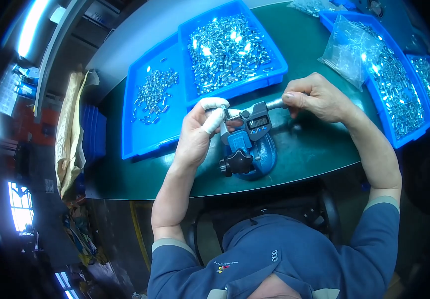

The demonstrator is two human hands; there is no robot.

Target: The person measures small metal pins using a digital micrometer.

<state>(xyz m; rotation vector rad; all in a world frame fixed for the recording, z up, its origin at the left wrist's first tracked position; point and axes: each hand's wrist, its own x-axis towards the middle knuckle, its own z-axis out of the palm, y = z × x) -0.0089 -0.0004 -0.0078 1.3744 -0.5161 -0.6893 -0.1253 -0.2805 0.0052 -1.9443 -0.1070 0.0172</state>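
Near the table's (314, 149) front edge, a micrometer (255, 122) sits clamped in a blue stand (252, 157). The left hand (197, 132), fingertips taped, pinches a small part at the anvil; the right hand (317, 97) pinches the thimble (276, 103). Over-turning could crush or skew the part, or it could slip from the taped fingers and drop off the edge.

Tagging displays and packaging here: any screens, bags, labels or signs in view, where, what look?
Digital micrometer screen: small grey rectangle on the dark gauge body, between both hands.
Clear plastic bag: crumpled, on the right blue tray's edge.
Brown paper sack: tan, left of the table.
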